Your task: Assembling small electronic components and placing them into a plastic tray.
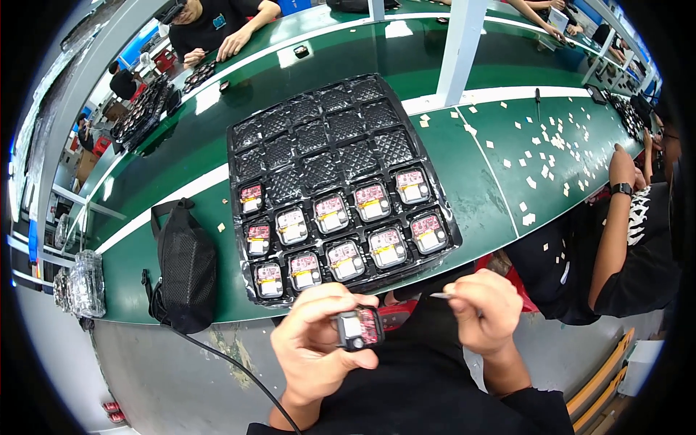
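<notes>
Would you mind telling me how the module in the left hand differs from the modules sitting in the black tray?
The held module is lifted off the bench and pinched in the left hand; the tray modules each lie flat in a pocket of the black tray. The held one is tilted toward the right hand, which grips a thin tool; the tray ones face up, untouched. Both show a pink board with a pale centre.

Both hands, left hand (pixel 317 346) at seven o'clock and right hand (pixel 484 310) at five, are bare; black sleeves (pixel 533 409) cover the forearms near six o'clock.
</notes>
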